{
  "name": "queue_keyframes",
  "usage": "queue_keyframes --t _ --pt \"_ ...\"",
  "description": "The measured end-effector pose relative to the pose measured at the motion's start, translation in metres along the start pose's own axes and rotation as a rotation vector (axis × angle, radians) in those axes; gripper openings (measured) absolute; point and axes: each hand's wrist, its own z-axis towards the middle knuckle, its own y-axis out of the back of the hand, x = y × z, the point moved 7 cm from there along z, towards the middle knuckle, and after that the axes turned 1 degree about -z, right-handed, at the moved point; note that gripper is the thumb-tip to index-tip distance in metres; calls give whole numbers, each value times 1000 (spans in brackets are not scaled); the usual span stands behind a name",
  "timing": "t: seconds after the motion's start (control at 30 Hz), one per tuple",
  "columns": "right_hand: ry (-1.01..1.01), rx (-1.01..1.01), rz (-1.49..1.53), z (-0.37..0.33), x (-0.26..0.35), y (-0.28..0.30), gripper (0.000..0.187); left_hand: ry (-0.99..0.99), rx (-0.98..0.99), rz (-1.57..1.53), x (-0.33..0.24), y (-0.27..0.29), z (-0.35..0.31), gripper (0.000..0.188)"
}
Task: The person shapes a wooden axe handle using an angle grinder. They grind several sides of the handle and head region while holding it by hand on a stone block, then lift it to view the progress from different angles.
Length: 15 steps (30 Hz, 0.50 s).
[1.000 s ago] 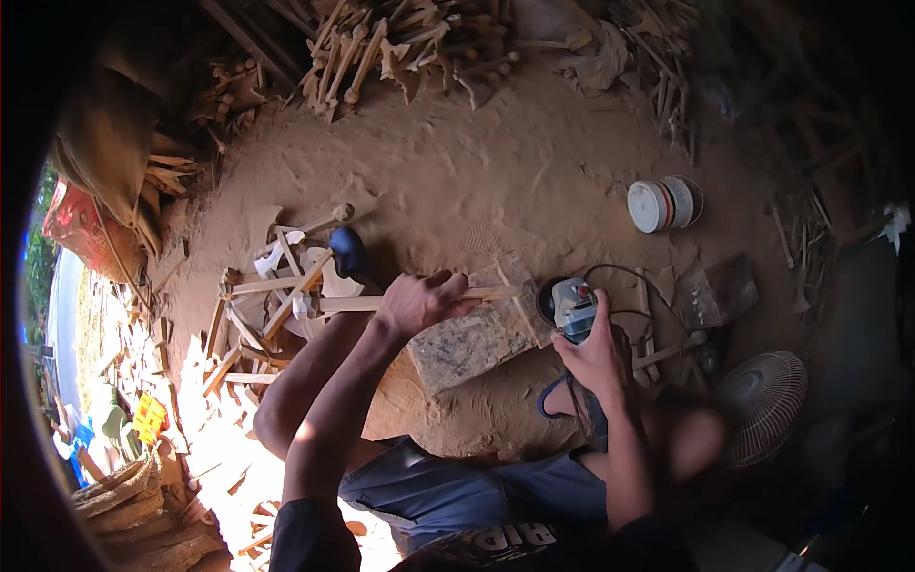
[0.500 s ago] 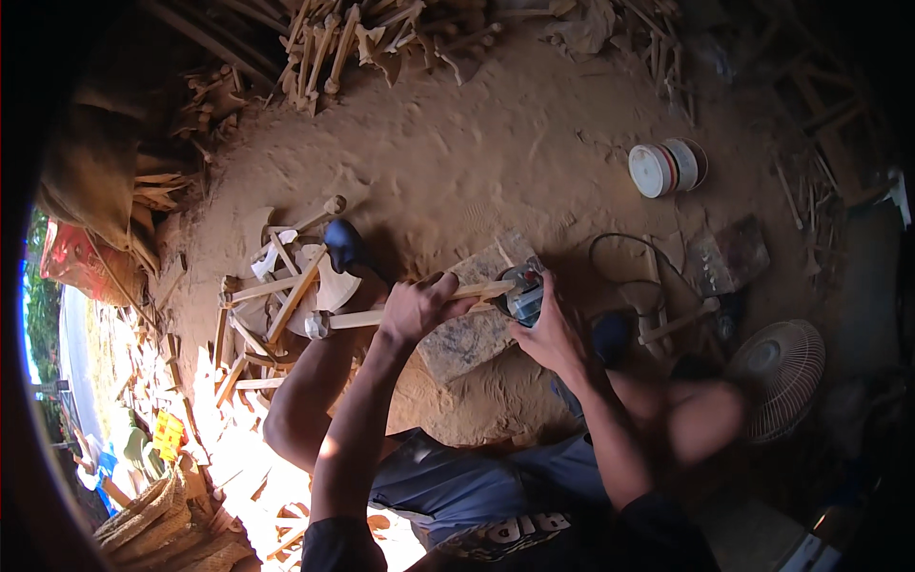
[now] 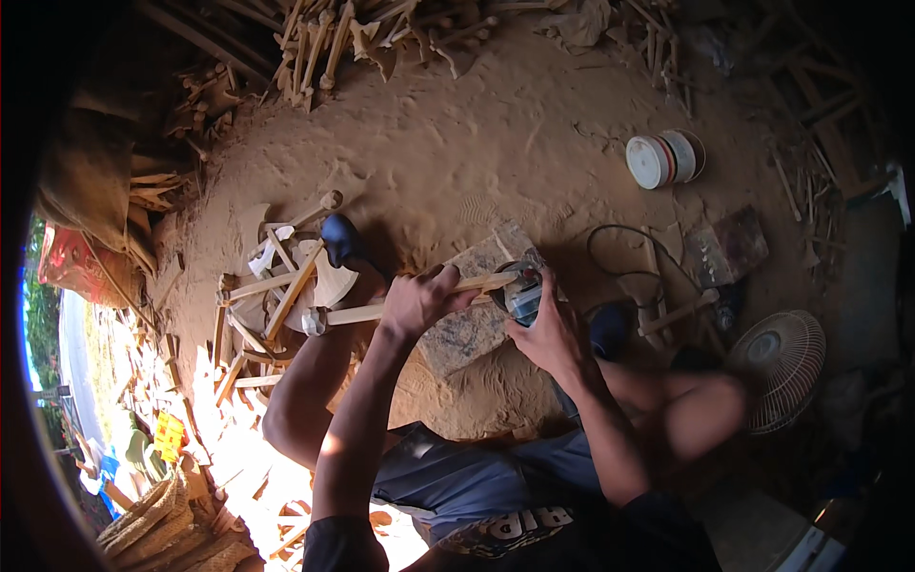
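My left hand (image 3: pixel 421 303) is closed round a pale wooden stick (image 3: pixel 356 316) with a knobbed end (image 3: pixel 315 322). The stick lies crosswise, its narrower end pointing right. In my right hand (image 3: pixel 553 329) is a power tool that looks like an angle grinder (image 3: pixel 525 303), its round front at the stick's tip. My palm and fingers partly hide the tool. Beneath both hands lies a worn, dusty block (image 3: pixel 467 341).
Wooden axe-like pieces (image 3: pixel 294 300) are heaped by my left foot (image 3: pixel 343 238). A white bucket (image 3: pixel 648 162) lies on its side at the far right. A cable (image 3: pixel 593 250) loops right of the block, near a stained slab (image 3: pixel 726 246) and a fan (image 3: pixel 780 367). Wooden sticks (image 3: pixel 319 48) pile up at the back.
The floor items sit slightly higher in the picture, as the view has shifted a little. Both hands keep their grips, with the grinder still at the stick's tip.
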Motion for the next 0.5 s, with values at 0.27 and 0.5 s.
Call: queue_keyframes --t 0.27,0.5 --pt "-1 -41 44 -7 -15 -7 102 33 10 -47 9 -6 1 46" --pt "-69 -99 193 -16 -52 -6 105 80 67 -75 17 -4 19 50"
